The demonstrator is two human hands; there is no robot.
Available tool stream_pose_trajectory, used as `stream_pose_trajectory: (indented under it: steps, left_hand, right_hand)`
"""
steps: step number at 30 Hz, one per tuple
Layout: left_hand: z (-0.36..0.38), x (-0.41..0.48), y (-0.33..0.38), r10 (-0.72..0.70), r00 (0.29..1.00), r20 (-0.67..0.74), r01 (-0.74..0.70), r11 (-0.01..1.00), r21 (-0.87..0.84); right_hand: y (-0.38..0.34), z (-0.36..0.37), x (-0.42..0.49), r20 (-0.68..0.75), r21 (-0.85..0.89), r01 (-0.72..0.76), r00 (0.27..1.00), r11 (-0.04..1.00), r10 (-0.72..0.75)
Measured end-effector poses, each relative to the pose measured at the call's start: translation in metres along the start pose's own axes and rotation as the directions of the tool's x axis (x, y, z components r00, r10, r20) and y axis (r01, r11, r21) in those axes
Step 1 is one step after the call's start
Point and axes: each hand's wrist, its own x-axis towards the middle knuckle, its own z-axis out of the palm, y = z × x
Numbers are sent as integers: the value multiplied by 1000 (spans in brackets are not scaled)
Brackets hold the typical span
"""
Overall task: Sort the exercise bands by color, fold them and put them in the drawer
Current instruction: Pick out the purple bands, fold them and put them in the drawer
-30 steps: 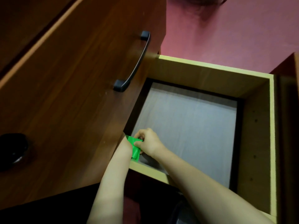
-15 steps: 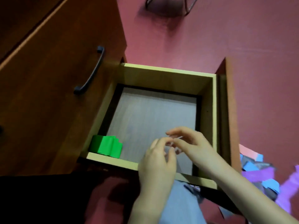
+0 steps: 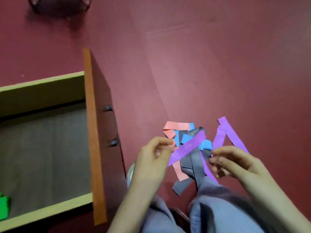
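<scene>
The purple band (image 3: 188, 148) is lying slantwise across a tangle of pink (image 3: 176, 126), blue (image 3: 186, 137) and grey bands (image 3: 191, 163) on the dark red floor (image 3: 202, 64), and both hands are hovering right over the heap. The left hand (image 3: 151, 158) is curling loosely at the band's lower end, fingers slightly apart; whether it is touching, I cannot tell. The right hand (image 3: 235, 162) is poised at the grey strips, fingers bent, pinching nothing clearly. Off to the left the drawer (image 3: 50, 83) is standing open, a folded green band (image 3: 4, 208) sitting in its near corner, the rest of its bottom bare.
</scene>
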Motion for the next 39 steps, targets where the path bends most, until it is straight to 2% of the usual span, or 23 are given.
stream_pose_trajectory:
  steps: [4, 7, 10, 14, 18, 19, 21, 23, 25, 29, 34, 37, 39]
  left_hand:
    - [39, 52, -7, -131, 990, 42, 131, 991, 17]
    - [78, 96, -24, -228, 965, 127, 219, 972, 84]
    - [116, 138, -56, -301, 928, 217, 268, 948, 170]
    - [156, 189, -105, -389, 871, 301, 296, 903, 311]
    - [173, 214, -137, -355, 911, 208, 327, 932, 157]
    - [181, 221, -149, -354, 918, 178, 338, 934, 116]
    - [188, 226, -162, -357, 924, 139, 351, 934, 68]
    - [196, 231, -180, -366, 922, 125, 361, 931, 61]
    - [197, 232, -192, -370, 921, 122, 369, 929, 30]
    - [189, 231, -210, -387, 919, 80, 384, 922, 45]
    - [192, 231, -213, -388, 919, 63, 387, 921, 36]
    - [197, 229, -212, -341, 936, 87, 333, 938, 94]
    - [199, 228, -211, -296, 949, 113, 274, 946, 173]
  right_hand:
    - [28, -36, 32, -102, 78, -68, 992, 995, 76]
    - [58, -54, 67, -137, 82, -121, 982, 989, 132]
    - [97, -67, 107, -178, 86, -167, 967, 982, 180]
    - [161, -83, 168, -315, 118, -227, 915, 967, 253]
    - [214, -86, 235, -444, 182, -258, 840, 949, 313]
    - [235, -87, 257, -473, 138, -263, 830, 955, 297]
    - [267, -89, 293, -470, -65, -306, 849, 950, 242]
    - [299, -91, 321, -423, -311, -365, 880, 877, 216]
    - [318, -92, 334, -435, -401, -386, 879, 831, 198]
    - [330, -90, 336, -522, -321, -372, 837, 871, 165]
    - [332, -89, 319, -446, -381, -359, 878, 852, 171]
    - [320, -89, 311, -465, -372, -271, 882, 888, 74]
    - [300, -83, 297, -419, -285, -175, 907, 942, 42]
